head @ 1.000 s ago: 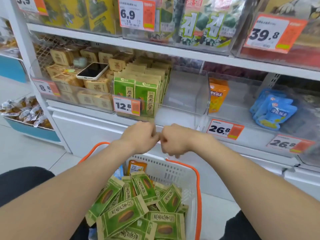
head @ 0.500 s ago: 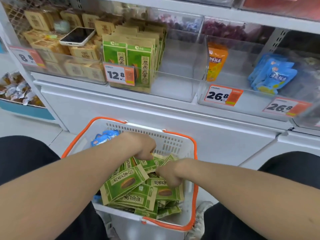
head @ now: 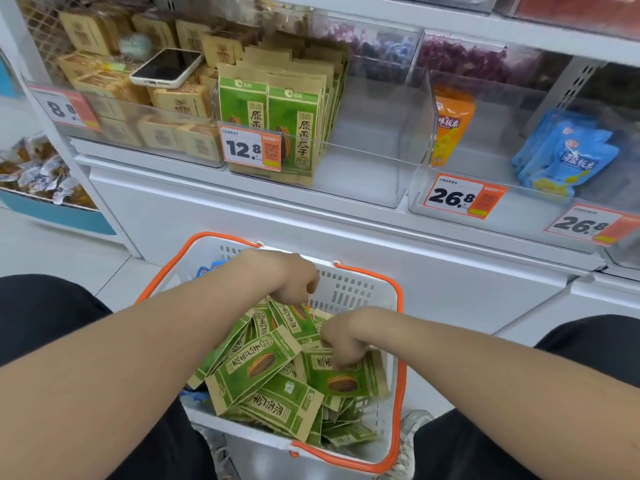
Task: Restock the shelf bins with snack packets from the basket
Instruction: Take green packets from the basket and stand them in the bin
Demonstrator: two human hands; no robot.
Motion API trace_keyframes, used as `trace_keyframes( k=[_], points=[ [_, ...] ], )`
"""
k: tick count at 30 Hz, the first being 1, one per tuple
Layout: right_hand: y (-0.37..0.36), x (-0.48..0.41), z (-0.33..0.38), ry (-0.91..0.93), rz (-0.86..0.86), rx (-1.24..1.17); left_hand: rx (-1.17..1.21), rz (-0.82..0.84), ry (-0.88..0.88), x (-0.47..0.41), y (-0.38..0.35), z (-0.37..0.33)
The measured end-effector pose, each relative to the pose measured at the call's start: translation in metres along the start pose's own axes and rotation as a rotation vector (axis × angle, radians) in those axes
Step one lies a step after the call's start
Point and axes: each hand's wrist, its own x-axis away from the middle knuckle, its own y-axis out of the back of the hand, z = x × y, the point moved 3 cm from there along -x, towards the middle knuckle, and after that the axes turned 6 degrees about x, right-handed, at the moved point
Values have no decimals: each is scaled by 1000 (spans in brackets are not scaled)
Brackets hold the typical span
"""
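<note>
While fingers of the left hand (head: 287,280) pinch one green seed packet (head: 294,318) and the right hand (head: 341,337) grips a lower packet (head: 346,379), overlapping neighbours (head: 256,365) may snag and spill from the basket (head: 349,289).

Floor (head: 69,261): pale grey glossy tile with thin grout lines, seen lower left. A white metal shelving unit (head: 346,206) fills the view ahead. It has a white corner upright (head: 15,36) at its left edge, a wire mesh back panel (head: 45,39) beside that, and a slotted grey upright (head: 571,88) at the back right. A white upper shelf board (head: 450,22) runs across the top. Underneath sits a plain white base cabinet (head: 242,216), with a second white cabinet (head: 609,299) right of a seam. Orange-and-white price tags (head: 464,197) hang along the front edge. Far left is a separate low display with a blue front (head: 62,216). Light is even, cool and soft.
</note>
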Motion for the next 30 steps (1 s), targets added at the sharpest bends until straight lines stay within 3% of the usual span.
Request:
trace_keyframes(
  k=[3, 6, 9, 13, 15, 19, 22, 24, 27, 30],
  points=[
    [33, 26, -16, -82, -40, 4, 27, 0, 36, 5, 10, 3],
    [62, 55, -36, -154, -175, -163, 93, -94, 87, 8, 23, 10],
    [85, 74, -53, -137, -370, -513, 330, -306, 195, 15, 40, 21],
    [110, 89, -63, -83, -635, -1000, 883, -626, 311, 27, 59, 29],
    [123, 92, -64, -74, -736, -1130, 1089, -758, 293, 35, 70, 29],
    [150, 105, -60, -72, -1016, -1284, 1248, -1107, 269, 50, 99, 31],
    [171, 132, -54, -55, -1272, -1302, 1175, -1428, 53, 60, 117, 33],
    [183, 147, -53, 25, -1385, -1217, 1130, -1520, -35, 61, 120, 38],
    [199, 155, -58, 21, -1464, -1045, 1146, -1546, 2, 64, 129, 45],
    [213, 164, -68, 16, -1625, -1039, 1214, -1558, 132, 63, 138, 63]
  ],
)
